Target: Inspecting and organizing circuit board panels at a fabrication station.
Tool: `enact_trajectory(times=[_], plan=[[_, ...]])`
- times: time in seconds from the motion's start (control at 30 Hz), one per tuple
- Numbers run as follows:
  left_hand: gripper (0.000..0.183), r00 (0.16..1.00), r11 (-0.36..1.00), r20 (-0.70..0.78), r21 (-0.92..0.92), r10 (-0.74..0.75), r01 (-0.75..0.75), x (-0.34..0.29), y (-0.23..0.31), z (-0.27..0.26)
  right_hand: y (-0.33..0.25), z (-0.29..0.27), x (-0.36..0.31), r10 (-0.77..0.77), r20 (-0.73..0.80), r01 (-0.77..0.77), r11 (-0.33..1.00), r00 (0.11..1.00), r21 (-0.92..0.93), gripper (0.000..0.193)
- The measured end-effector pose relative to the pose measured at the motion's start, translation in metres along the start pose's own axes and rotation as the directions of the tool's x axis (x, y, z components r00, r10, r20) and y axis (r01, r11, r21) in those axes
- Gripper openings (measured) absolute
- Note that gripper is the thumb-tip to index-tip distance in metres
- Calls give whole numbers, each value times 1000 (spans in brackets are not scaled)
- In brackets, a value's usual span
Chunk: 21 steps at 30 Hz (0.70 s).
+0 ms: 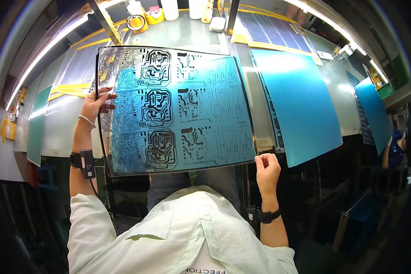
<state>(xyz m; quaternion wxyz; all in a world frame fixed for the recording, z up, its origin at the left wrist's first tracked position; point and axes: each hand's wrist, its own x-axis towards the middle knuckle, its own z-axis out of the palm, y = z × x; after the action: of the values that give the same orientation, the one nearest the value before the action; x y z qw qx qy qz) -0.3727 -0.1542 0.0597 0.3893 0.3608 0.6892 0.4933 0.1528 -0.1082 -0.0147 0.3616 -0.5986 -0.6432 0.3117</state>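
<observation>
A large clear film [187,109] printed with black circuit patterns spreads in front of me, its near edge reaching past the bench edge. Blue shows through most of it, apparently from a blue panel underneath; the film's left strip looks see-through. My left hand [97,104] grips the film's left edge, thumb above and fingers visible through the film below. At the near right corner, my right hand [267,169] pinches the film edge between thumb and fingertips. Whether the right fingers also hold the blue panel, I cannot tell.
To the right lies a blue panel [301,109] over a patterned sheet. Another blue panel [373,114] is farther right, near a person in dark blue [396,148]. Yellow-taped sheets [274,32] and tape rolls [136,23] sit at the back; a green panel [39,123] is leftmost.
</observation>
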Motion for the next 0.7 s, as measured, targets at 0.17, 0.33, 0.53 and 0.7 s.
enact_trajectory(times=[0.17, 0.33, 0.53, 0.7], plan=[[26, 1000, 1000, -7, -7, 14, -14, 1, -2, 2, 4, 2, -4, -83, -20, 81, 993, 996, -90, 12], [26, 1000, 1000, -23, -25, 16, -16, -2, -2, 3, 5, 3, -5, -170, -7, 168, 975, 985, -149, 13], [25, 999, 998, -18, -44, 34, -34, -2, 0, 8, 16, 1, -1, -52, 36, 54, 997, 998, -54, 13], [29, 1000, 1000, 4, -6, -19, 19, 6, -5, 8, 21, 2, 4, 2, 40, -4, 1000, 999, 30, 13]])
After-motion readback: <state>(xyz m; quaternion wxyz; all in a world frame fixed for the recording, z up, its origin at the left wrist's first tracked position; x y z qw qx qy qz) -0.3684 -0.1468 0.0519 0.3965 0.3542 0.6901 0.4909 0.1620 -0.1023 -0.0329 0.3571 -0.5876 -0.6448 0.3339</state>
